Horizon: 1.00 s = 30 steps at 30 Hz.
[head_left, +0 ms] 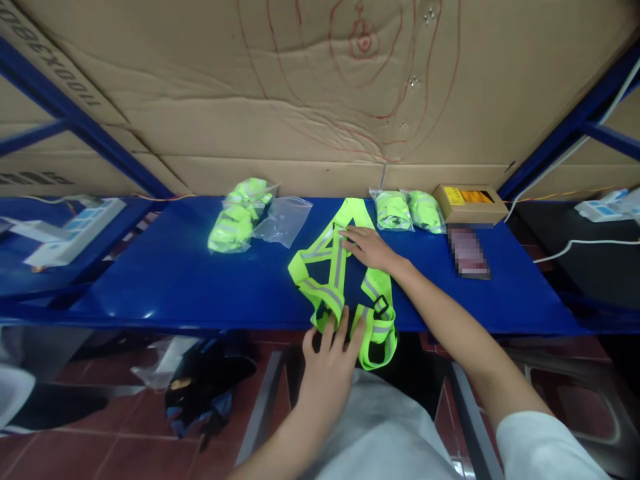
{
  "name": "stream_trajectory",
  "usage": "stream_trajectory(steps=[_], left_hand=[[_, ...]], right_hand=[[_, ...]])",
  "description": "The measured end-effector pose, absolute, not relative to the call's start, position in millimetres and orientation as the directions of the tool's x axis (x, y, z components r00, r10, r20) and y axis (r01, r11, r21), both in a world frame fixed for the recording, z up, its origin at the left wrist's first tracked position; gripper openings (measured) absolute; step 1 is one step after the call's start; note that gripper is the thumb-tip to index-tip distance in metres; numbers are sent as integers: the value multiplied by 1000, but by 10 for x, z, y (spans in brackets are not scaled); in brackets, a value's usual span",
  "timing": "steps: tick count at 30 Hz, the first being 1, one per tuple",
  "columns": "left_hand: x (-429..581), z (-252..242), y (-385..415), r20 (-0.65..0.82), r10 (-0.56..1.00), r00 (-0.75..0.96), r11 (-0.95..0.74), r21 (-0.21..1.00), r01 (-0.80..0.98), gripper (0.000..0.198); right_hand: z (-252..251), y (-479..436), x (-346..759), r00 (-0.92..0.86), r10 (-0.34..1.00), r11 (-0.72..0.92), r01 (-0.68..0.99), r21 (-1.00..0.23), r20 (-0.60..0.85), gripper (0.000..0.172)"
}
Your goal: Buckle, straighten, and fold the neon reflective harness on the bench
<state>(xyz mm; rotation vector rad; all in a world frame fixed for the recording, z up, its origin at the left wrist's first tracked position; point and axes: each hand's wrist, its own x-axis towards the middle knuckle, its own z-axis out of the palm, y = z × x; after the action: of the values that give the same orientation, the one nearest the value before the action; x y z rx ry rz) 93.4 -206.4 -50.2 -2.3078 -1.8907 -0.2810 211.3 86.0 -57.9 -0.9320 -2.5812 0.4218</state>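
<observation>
A neon-yellow reflective vest [339,267] made of straps with grey stripes lies spread on the blue table. My right hand [371,248] rests on its upper straps, fingers stretched out. At the table's front edge my left hand [330,357] touches the lower straps, its fingers apart. A black buckle [381,305] shows on the right-hand strap, whose looped end hangs over the edge. Left of the vest lies a clear plastic bag [284,220], looking flat.
Bagged yellow bundles [231,228] lie at the back left, with two more bagged bundles [394,211] at the back right. Beside those stand an open cardboard box [473,208] and a phone-like object [469,252], blurred out. A cardboard wall [310,127] closes off the back.
</observation>
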Motion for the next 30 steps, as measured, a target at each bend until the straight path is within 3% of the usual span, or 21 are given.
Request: stream_trajectory(steps=[3, 7, 11, 16, 19, 23, 30], left_hand=[[794, -387, -1985, 149, 952, 268, -269, -14, 963, 77], [616, -218, -1650, 44, 943, 331, -333, 104, 937, 55], [614, -107, -1441, 17, 952, 306, -306, 131, 943, 55], [717, -118, -1612, 92, 955, 281, -287, 60, 956, 36], [721, -203, -1786, 193, 931, 311, -325, 48, 944, 43], [684, -323, -1861, 277, 915, 293, -314, 36, 949, 49], [692, -369, -1789, 342, 899, 272, -302, 38, 952, 49]], right_hand=[[-564, 861, 2104, -710, 662, 735, 551, -395, 240, 62], [-559, 870, 2101, -711, 659, 738, 550, -391, 244, 57], [-562, 891, 2102, -713, 656, 742, 550, -383, 247, 54], [-500, 867, 2082, -693, 672, 733, 571, -370, 261, 48], [-372, 833, 2034, -630, 726, 685, 632, -361, 276, 44], [-161, 886, 1894, -455, 832, 549, 758, -353, 317, 55], [-243, 1311, 1596, -456, 885, 461, 834, -303, 93, 41]])
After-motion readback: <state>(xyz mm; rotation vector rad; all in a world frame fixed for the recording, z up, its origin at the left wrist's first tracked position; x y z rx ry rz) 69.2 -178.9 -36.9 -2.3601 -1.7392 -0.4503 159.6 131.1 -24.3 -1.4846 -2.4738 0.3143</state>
